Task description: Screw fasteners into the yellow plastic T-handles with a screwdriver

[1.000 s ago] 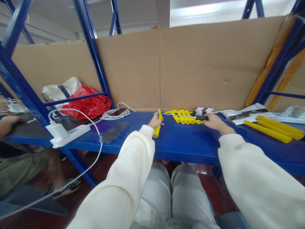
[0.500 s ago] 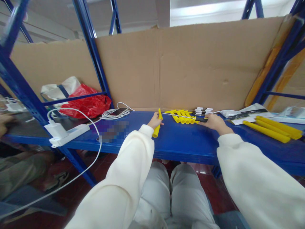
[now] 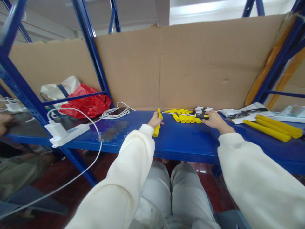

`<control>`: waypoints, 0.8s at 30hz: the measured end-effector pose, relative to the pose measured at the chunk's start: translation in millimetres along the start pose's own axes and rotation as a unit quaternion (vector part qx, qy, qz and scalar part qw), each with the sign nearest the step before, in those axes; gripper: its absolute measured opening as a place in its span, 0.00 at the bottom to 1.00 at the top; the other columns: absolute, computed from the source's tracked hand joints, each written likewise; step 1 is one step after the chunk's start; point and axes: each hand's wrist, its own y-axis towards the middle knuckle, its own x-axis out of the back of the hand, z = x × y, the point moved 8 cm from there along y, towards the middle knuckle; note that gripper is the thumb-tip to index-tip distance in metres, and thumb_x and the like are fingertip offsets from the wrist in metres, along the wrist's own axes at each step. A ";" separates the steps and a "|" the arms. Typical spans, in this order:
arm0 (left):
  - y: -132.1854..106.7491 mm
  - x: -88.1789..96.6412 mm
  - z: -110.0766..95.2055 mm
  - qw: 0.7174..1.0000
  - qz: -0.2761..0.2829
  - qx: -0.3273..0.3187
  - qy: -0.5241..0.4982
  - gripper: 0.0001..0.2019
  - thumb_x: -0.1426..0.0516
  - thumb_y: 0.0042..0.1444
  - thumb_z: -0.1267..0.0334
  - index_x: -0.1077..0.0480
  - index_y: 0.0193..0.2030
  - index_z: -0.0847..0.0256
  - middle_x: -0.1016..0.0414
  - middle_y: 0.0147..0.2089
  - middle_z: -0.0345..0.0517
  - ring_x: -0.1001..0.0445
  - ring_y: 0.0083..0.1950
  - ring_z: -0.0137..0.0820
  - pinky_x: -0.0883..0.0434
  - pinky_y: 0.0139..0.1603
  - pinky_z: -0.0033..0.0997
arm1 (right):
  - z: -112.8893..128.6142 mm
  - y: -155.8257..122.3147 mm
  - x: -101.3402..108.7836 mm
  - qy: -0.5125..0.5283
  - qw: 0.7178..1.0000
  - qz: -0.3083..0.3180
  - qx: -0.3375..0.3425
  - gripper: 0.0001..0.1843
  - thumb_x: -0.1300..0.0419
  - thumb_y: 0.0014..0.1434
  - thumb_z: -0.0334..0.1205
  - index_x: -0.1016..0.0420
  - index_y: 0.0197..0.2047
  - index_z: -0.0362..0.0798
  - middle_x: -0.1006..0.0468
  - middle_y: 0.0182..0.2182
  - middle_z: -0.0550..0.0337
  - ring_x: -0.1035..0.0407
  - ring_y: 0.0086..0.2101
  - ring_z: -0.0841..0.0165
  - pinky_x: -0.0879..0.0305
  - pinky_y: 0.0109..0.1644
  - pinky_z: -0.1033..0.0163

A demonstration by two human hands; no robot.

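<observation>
head view, seated person at a blue metal shelf point(image 3: 181, 143) backed by a cardboard sheet point(image 3: 202, 63). the left hand point(image 3: 154, 121) is curled around a short yellow tube point(image 3: 157, 127), which stands tilted on the shelf board just in front of the cardboard, its lower end toward the person and its top showing above the fingers. the right hand point(image 3: 213, 120) is closed around the black-and-yellow handle of a screwdriver point(image 3: 201, 116); the thin metal shaft runs leftward, low over the shelf, with its tip near the top of the held tube, though whether the two touch cannot be told. under the shaft lies a row of yellow tubes point(image 3: 183, 116), side by side and touching, and just behind the right hand sits a small stack of black-and-white pieces point(image 3: 203, 109). further right lie flat plastic packets point(image 3: 247, 113), contents unclear, and several long yellow tubes point(image 3: 274, 130). containers stand in the left bay: a red plastic bag point(image 3: 87, 103), crumpled and bulging, leans against a white tote bag point(image 3: 59, 90); what either holds is hidden. near them are a coiled white cable point(image 3: 114, 114) and a power strip point(image 3: 71, 133) with a white charger plugged in. another person's hand point(image 3: 3, 122) shows at the far left edge.
</observation>
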 end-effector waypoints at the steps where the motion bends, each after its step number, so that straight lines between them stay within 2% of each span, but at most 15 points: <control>1: 0.3 -0.2 0.0 1.000 0.001 -0.001 0.000 0.30 0.43 0.70 0.74 0.43 0.76 0.54 0.25 0.70 0.56 0.17 0.35 0.22 0.34 0.23 0.17 | -0.7 -0.4 0.3 0.001 1.000 0.000 -0.004 0.15 0.33 0.57 0.39 0.16 0.48 0.46 0.12 0.48 0.41 0.18 0.51 0.47 0.24 0.56 0.51; 6: 2.0 -1.1 0.5 1.000 0.005 -0.006 0.003 0.31 0.42 0.70 0.72 0.43 0.77 0.53 0.26 0.71 0.56 0.16 0.37 0.25 0.33 0.23 0.17 | -8.5 -5.9 -0.6 0.005 0.997 0.023 -0.071 0.17 0.30 0.57 0.43 0.19 0.50 0.50 0.12 0.43 0.46 0.17 0.44 0.49 0.25 0.46 0.55; 8: 2.6 -1.2 0.7 1.000 0.005 -0.008 0.003 0.31 0.42 0.70 0.71 0.44 0.77 0.53 0.26 0.71 0.57 0.15 0.38 0.25 0.33 0.23 0.17 | -8.6 -6.9 -1.5 0.009 0.996 0.032 -0.080 0.19 0.30 0.58 0.43 0.19 0.52 0.50 0.12 0.44 0.46 0.17 0.44 0.49 0.25 0.45 0.55; 11: 2.6 -1.4 0.7 1.000 0.004 -0.010 0.004 0.31 0.43 0.71 0.71 0.45 0.77 0.52 0.25 0.70 0.56 0.15 0.38 0.25 0.35 0.21 0.15 | -5.2 -4.4 -3.9 0.022 0.997 0.039 -0.059 0.19 0.31 0.58 0.40 0.18 0.52 0.47 0.11 0.47 0.43 0.16 0.46 0.48 0.24 0.47 0.54; 16: 0.2 -2.1 -0.9 1.000 0.006 -0.009 0.011 0.30 0.46 0.70 0.77 0.45 0.76 0.56 0.26 0.71 0.56 0.19 0.34 0.20 0.36 0.21 0.15 | -3.9 2.7 -3.2 0.038 0.999 0.002 -0.001 0.12 0.35 0.57 0.36 0.15 0.44 0.45 0.11 0.46 0.42 0.17 0.49 0.48 0.23 0.54 0.52; 24: -1.9 -1.2 -3.1 1.000 0.007 -0.006 0.007 0.31 0.45 0.70 0.77 0.44 0.77 0.56 0.25 0.70 0.56 0.18 0.34 0.21 0.35 0.22 0.17 | -15.1 4.2 -8.2 0.039 0.999 -0.029 0.007 0.11 0.27 0.53 0.41 0.15 0.42 0.50 0.12 0.42 0.47 0.18 0.45 0.49 0.22 0.52 0.52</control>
